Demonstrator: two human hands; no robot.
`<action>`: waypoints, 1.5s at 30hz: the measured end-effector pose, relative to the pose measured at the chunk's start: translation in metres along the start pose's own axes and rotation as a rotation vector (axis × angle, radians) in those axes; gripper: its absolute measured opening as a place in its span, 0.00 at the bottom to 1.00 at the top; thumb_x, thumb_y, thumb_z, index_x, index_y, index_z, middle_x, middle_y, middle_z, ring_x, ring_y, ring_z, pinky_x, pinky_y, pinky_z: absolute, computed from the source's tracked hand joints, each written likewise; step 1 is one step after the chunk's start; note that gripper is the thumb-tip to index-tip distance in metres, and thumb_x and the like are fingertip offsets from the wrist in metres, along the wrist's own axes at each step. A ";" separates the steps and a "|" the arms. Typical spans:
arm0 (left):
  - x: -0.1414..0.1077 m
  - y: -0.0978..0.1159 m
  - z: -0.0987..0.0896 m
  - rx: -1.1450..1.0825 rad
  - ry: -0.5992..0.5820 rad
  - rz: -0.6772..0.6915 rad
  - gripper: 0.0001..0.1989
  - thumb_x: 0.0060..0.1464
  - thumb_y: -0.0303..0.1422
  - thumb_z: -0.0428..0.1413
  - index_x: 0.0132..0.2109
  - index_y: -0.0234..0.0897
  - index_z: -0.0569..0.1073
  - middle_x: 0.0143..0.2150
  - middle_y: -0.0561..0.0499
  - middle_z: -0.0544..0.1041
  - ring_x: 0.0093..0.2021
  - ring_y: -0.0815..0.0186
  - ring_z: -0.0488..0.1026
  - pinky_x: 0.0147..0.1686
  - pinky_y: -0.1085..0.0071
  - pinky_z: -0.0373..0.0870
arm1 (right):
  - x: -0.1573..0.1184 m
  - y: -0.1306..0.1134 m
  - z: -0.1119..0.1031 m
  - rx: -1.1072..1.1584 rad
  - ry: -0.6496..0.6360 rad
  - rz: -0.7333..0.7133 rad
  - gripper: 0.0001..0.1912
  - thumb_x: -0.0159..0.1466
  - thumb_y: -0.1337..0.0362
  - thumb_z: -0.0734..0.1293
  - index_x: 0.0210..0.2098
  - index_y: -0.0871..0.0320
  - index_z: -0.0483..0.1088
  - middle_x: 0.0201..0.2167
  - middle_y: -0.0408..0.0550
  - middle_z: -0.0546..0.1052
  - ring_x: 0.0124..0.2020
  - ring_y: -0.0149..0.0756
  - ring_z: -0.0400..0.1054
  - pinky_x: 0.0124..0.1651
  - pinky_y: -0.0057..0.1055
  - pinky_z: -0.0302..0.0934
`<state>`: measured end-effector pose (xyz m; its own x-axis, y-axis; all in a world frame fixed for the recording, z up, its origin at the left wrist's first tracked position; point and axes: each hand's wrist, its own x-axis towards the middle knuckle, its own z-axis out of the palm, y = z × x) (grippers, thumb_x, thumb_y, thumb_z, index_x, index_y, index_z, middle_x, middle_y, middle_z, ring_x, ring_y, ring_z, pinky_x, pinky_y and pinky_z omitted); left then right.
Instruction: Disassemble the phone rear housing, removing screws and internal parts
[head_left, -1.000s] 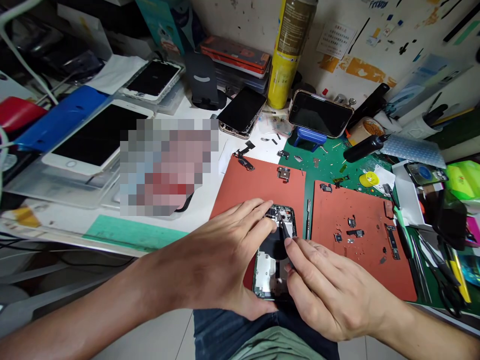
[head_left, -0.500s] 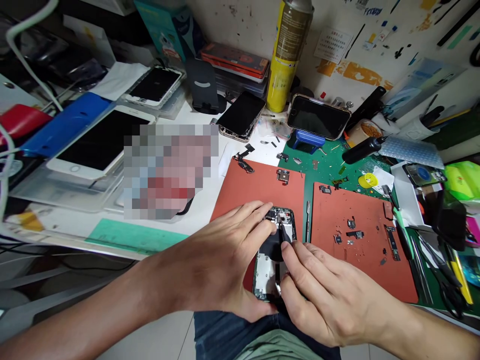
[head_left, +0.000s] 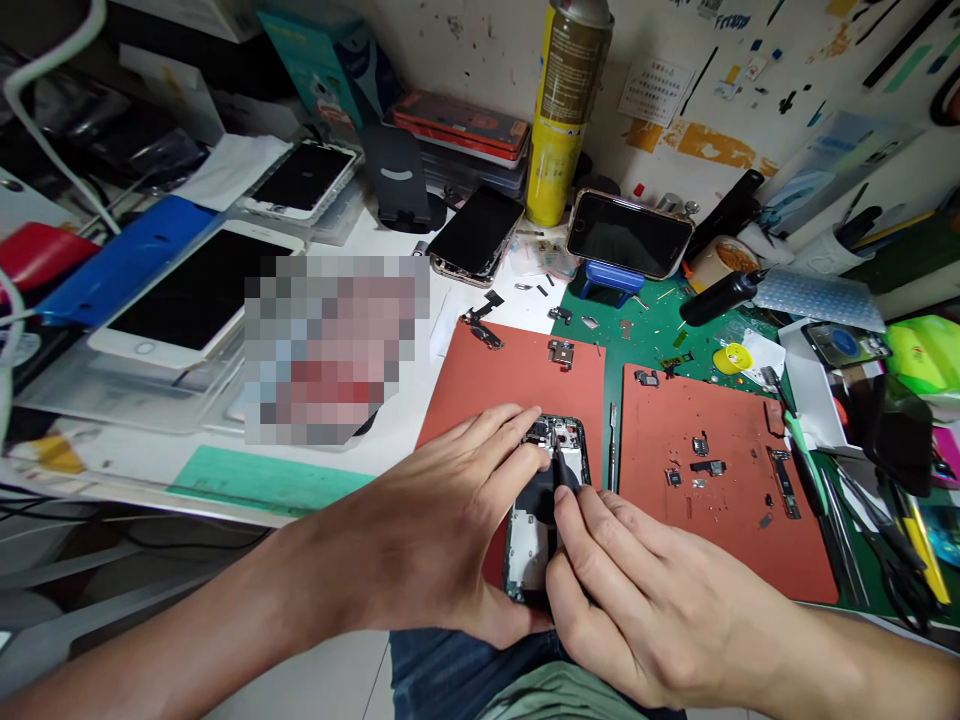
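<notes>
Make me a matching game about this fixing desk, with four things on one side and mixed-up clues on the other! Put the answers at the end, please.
Things:
1. Left hand
2. Right hand
3. Tall can
4. Blue stand

Clues:
A. Yellow and brown, standing upright
B. Gripping a thin dark tool
C. Underneath a propped-up phone
D. Holding the edges of an opened phone

Right pairs: 1-D, 2-B, 3-A, 4-C
</notes>
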<state>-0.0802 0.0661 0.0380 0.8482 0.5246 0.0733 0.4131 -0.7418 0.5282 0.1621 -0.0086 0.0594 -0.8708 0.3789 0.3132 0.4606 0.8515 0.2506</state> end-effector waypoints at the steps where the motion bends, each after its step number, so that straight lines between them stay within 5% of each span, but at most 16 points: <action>1: 0.000 0.000 0.000 0.002 -0.003 0.000 0.36 0.47 0.51 0.68 0.57 0.33 0.74 0.71 0.29 0.72 0.76 0.37 0.64 0.75 0.43 0.64 | 0.001 0.000 -0.001 -0.001 -0.016 -0.003 0.12 0.74 0.66 0.62 0.50 0.67 0.74 0.50 0.68 0.85 0.51 0.57 0.82 0.59 0.49 0.71; 12: 0.001 0.002 -0.002 -0.007 -0.003 0.007 0.31 0.51 0.52 0.65 0.55 0.35 0.74 0.68 0.32 0.75 0.74 0.40 0.66 0.75 0.45 0.63 | 0.008 0.004 -0.011 -0.096 -0.029 -0.054 0.19 0.70 0.66 0.63 0.52 0.75 0.76 0.42 0.68 0.86 0.41 0.59 0.84 0.44 0.48 0.73; 19: 0.003 0.003 -0.004 -0.017 0.013 0.017 0.27 0.53 0.47 0.63 0.54 0.32 0.74 0.66 0.28 0.76 0.73 0.37 0.68 0.74 0.42 0.65 | 0.013 0.009 -0.010 -0.048 -0.064 -0.107 0.13 0.71 0.64 0.67 0.48 0.67 0.79 0.27 0.49 0.80 0.24 0.41 0.73 0.27 0.41 0.59; 25: -0.005 0.002 0.000 -0.002 0.032 0.025 0.37 0.47 0.48 0.68 0.57 0.26 0.73 0.74 0.20 0.65 0.75 0.31 0.63 0.73 0.40 0.64 | 0.012 0.005 -0.007 -0.023 -0.090 -0.109 0.12 0.70 0.72 0.63 0.48 0.65 0.77 0.31 0.50 0.82 0.25 0.42 0.72 0.32 0.44 0.56; 31: -0.008 0.001 0.001 0.008 0.003 -0.002 0.43 0.51 0.58 0.66 0.61 0.25 0.73 0.76 0.23 0.64 0.77 0.34 0.59 0.75 0.43 0.62 | 0.009 0.003 -0.001 -0.017 -0.075 -0.121 0.20 0.70 0.78 0.55 0.51 0.61 0.75 0.41 0.53 0.85 0.39 0.50 0.77 0.49 0.51 0.59; 36: -0.006 -0.001 -0.001 -0.017 -0.054 -0.056 0.49 0.47 0.64 0.66 0.63 0.29 0.72 0.78 0.26 0.62 0.78 0.36 0.58 0.74 0.43 0.64 | 0.011 0.011 -0.005 -0.078 -0.050 -0.128 0.15 0.70 0.76 0.59 0.48 0.63 0.76 0.29 0.49 0.80 0.26 0.44 0.69 0.39 0.49 0.56; 40: -0.005 -0.001 -0.002 -0.001 -0.077 -0.053 0.48 0.44 0.60 0.70 0.62 0.30 0.71 0.78 0.25 0.61 0.79 0.35 0.56 0.74 0.41 0.62 | 0.013 0.015 -0.006 -0.022 -0.030 -0.121 0.16 0.71 0.75 0.58 0.49 0.63 0.76 0.37 0.53 0.84 0.35 0.49 0.76 0.47 0.51 0.60; 45: -0.006 -0.001 -0.003 -0.005 -0.061 -0.036 0.47 0.42 0.56 0.71 0.61 0.30 0.71 0.77 0.23 0.63 0.78 0.34 0.58 0.74 0.40 0.63 | 0.016 0.019 -0.004 0.016 -0.014 -0.129 0.09 0.71 0.70 0.64 0.47 0.62 0.76 0.29 0.48 0.79 0.27 0.43 0.70 0.39 0.46 0.59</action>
<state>-0.0873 0.0651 0.0396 0.8514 0.5245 0.0027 0.4424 -0.7208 0.5336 0.1573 0.0118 0.0730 -0.9252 0.2703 0.2665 0.3414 0.8994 0.2731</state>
